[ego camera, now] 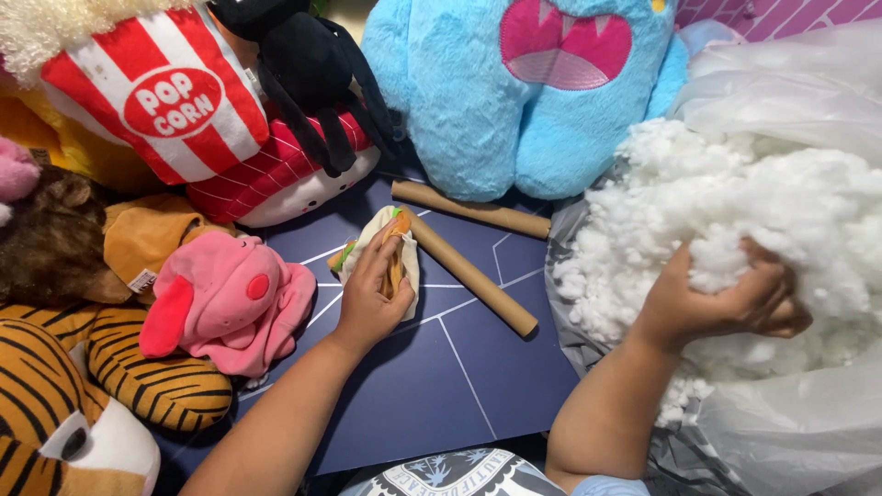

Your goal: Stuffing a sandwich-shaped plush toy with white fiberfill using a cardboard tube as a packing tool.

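Left hand (372,298) holds flat toy (386,257); right hand (726,298) grips stuffing (763,202).

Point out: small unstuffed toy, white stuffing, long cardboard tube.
small unstuffed toy (404,241): head view, on its cream fabric, right edge.
white stuffing (781,197): head view, on the middle of the heap.
long cardboard tube (473,276): head view, on its mid-length.
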